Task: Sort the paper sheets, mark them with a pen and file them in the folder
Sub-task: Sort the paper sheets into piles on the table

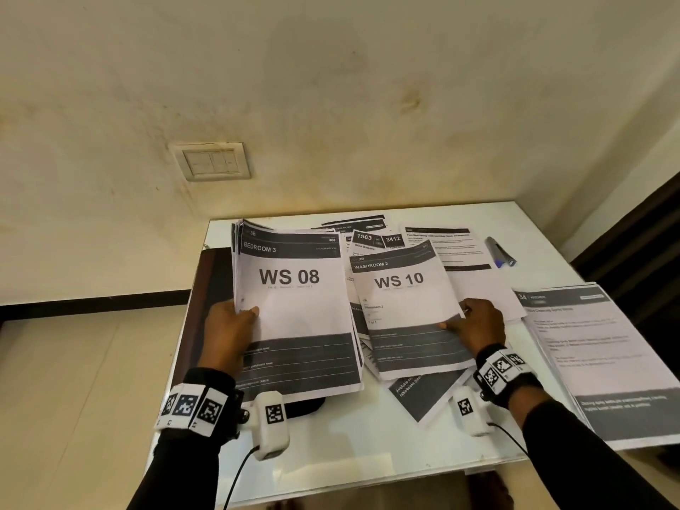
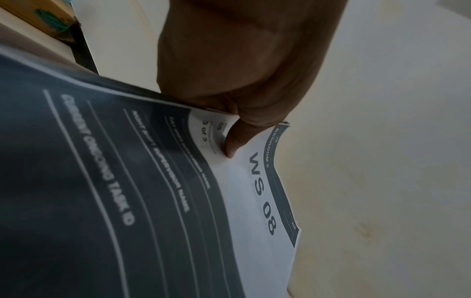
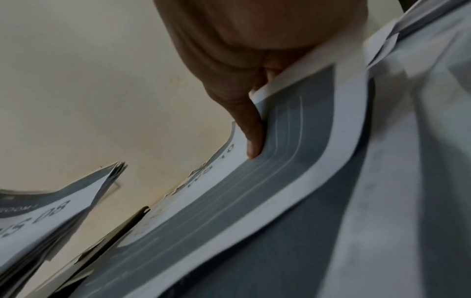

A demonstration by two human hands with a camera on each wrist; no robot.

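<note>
left hand gripping ws 08 stack by its left edge, thumb on top, right hand pinching ws 10 sheet, pen on white table

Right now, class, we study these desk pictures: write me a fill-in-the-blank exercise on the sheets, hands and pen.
1. The left hand holds a stack of sheets whose top page reads WS ____.
2. The right hand pinches the sheet headed WASHROOM ____.
3. The pen lies on the ____, far right of the sheets.

Missing words: 08; 2; table
</note>
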